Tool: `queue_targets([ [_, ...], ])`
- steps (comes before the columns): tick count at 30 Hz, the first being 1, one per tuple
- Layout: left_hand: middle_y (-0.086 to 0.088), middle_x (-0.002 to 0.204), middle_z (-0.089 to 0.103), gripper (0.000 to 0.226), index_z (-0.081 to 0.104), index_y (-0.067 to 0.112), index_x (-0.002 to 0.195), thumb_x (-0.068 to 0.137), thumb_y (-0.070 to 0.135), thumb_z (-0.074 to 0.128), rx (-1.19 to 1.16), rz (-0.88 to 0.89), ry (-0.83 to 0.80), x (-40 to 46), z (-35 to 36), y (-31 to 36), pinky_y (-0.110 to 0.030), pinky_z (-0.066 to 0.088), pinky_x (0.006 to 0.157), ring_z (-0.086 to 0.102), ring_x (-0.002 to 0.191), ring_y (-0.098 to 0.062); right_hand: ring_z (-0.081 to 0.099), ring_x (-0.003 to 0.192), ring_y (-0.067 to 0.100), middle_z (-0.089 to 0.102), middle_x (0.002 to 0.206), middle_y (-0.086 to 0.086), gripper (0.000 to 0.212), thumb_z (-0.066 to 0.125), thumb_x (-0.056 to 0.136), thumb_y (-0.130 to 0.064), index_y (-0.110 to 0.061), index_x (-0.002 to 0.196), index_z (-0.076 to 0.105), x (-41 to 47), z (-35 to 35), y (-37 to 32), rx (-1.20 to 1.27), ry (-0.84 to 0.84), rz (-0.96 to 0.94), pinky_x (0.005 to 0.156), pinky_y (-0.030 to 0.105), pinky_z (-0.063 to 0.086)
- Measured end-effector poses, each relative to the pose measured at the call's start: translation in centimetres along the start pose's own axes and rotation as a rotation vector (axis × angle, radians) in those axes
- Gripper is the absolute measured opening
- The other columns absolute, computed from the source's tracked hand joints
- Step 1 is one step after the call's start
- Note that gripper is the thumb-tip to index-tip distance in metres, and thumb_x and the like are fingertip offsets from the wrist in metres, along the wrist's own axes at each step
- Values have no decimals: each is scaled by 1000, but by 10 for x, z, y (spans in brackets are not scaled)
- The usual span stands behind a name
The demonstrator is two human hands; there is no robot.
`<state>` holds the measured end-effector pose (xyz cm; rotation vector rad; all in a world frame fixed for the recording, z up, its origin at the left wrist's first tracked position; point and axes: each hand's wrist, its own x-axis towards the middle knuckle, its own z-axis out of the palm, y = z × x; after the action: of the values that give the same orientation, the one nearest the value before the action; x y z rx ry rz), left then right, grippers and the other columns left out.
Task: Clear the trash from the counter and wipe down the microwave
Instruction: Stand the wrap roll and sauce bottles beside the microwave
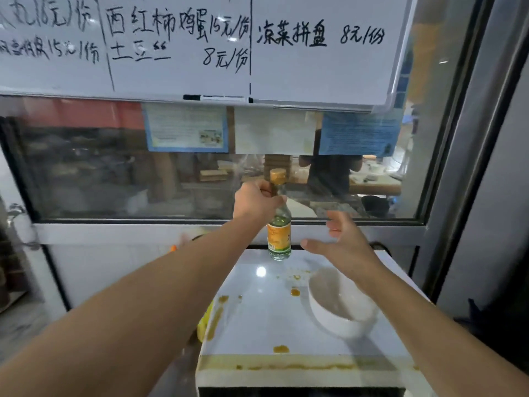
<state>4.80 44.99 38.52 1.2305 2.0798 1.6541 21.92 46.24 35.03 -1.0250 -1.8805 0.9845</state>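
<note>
This is a small eatery's service area beside its kitchen. A whiteboard (200, 44) hung above carries handwritten dish names with prices per portion. Below it, a glass window (114, 179) with printed notices (186, 128) taped on looks into a room with worktops and a standing person (329, 173). A sauce-stained microwave (257, 310) stands under the window.
</note>
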Motion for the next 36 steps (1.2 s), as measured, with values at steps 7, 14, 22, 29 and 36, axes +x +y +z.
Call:
queue_targets([
  [7,8,71,61,17,68,18,88,74,20,78,38,-16,94,1,-88,-42,-24,50,72,59,72,-10,45,109,9,42,139,-1,85,81,70,-31,-23,140,34,-9,76,-32,39,-118,-29,80,25,37],
  [14,6,69,61,19,69,14,89,73,17,79,80,-92,157,-2,-156,-103,-24,49,68,56,67,-10,46,118,13,45,133,0,73,81,71,-26,-22,131,40,-17,149,-50,48,-242,-44,91,27,38],
  [22,7,61,53,17,62,16,78,73,13,78,128,-211,187,-10,-204,-181,-24,44,66,50,64,-12,46,124,18,44,135,1,82,82,69,-30,-21,137,37,-27,230,-53,-5,-306,-31,102,37,41],
  [29,10,64,52,15,61,17,78,76,10,74,180,-278,134,-15,-220,-254,-17,37,52,47,61,-5,45,112,12,44,135,0,85,83,69,-28,-22,139,35,-40,291,-40,1,-357,35,96,30,41],
  [36,5,73,59,15,62,19,81,76,8,73,182,-351,63,-9,-209,-320,-25,48,65,57,73,-13,47,109,10,46,131,-2,87,83,67,-27,-24,139,34,-39,339,-16,-12,-308,86,95,29,41],
])
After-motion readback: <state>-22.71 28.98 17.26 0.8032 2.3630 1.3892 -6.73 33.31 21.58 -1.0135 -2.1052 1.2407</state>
